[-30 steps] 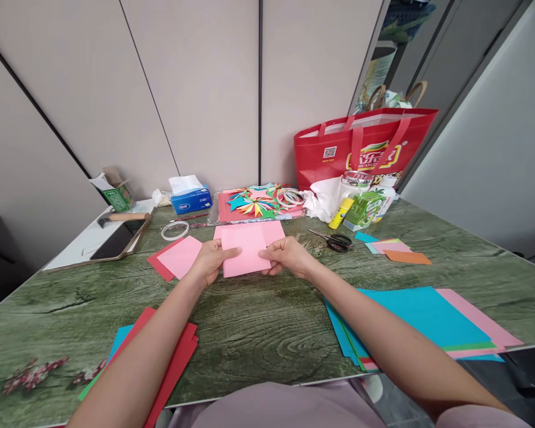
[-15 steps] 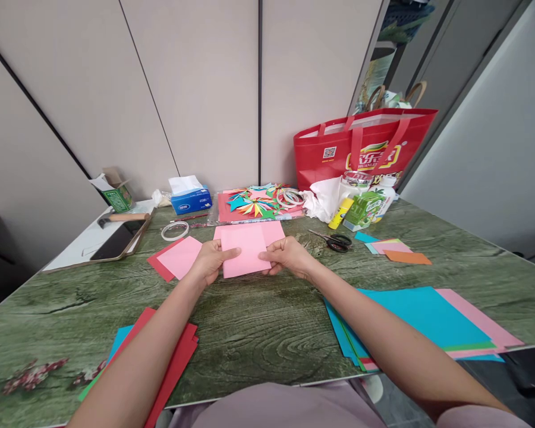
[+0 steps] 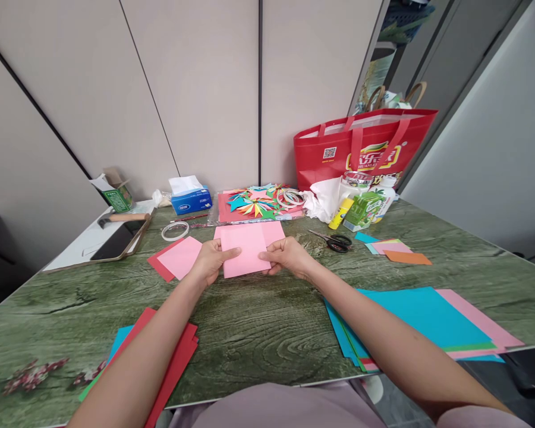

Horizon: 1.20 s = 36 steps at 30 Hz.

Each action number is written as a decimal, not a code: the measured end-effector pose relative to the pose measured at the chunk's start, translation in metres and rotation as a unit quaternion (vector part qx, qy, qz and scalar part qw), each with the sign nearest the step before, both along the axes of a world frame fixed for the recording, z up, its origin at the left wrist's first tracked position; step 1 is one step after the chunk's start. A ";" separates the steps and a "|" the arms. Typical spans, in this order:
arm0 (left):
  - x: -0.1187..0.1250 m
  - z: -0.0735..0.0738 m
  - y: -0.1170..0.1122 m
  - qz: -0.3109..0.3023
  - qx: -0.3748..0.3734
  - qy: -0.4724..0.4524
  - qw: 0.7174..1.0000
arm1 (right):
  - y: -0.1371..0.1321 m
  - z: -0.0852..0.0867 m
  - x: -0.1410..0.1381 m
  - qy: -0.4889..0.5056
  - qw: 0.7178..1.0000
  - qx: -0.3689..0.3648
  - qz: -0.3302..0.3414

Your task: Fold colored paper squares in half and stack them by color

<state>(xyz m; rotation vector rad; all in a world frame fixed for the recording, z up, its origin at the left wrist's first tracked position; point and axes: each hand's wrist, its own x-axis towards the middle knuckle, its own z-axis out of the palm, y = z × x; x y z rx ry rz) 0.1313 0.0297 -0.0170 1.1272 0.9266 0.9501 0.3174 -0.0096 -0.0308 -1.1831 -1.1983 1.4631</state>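
Observation:
Between my hands is a pink sheet of paper (image 3: 244,261), raised at the middle of the table. My left hand (image 3: 211,260) pinches its left edge, the thumb lying on the front face. On the other side my right hand (image 3: 288,257) grips the right edge the same way, its fingers partly hidden behind the paper. More pink paper (image 3: 274,230) shows just behind the held sheet. A pink square (image 3: 178,257) on top of a red one lies left of my left hand. Black-handled scissors (image 3: 339,242) rest to the right of my right hand.
Coloured sheets lie in a blue-topped stack (image 3: 410,315) at front right and a red stack (image 3: 178,362) under my left forearm. Behind are a tissue box (image 3: 189,201), paper stars (image 3: 256,205), a glue stick (image 3: 340,214) and a red bag (image 3: 325,169). Paper scraps (image 3: 408,257) lie right.

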 end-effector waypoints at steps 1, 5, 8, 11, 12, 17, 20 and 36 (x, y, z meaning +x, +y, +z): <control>0.000 0.000 0.000 0.004 0.008 0.000 1.000 | 0.000 0.000 0.000 -0.001 1.000 0.002 0.000; 0.001 0.001 0.000 0.010 0.037 0.003 0.999 | 0.001 0.000 0.000 -0.001 1.000 0.017 -0.014; 0.002 0.000 -0.001 0.004 0.047 0.015 0.999 | 0.002 0.000 -0.001 0.029 0.998 0.033 -0.039; 0.004 0.000 -0.001 0.000 0.057 0.025 0.998 | 0.003 0.000 0.000 0.061 0.995 0.047 -0.070; 0.004 0.000 -0.001 0.000 0.061 0.028 0.998 | 0.003 0.000 0.000 0.065 0.993 0.052 -0.077; 0.004 0.001 -0.002 0.000 0.064 0.029 0.998 | 0.002 0.001 0.000 0.067 0.991 0.071 -0.093; 0.003 0.003 -0.003 -0.023 0.054 0.013 0.998 | 0.003 0.001 0.000 0.067 0.991 0.073 -0.095; -0.001 0.002 0.001 -0.046 -0.014 -0.012 0.999 | 0.005 0.002 0.002 0.045 0.989 0.078 -0.122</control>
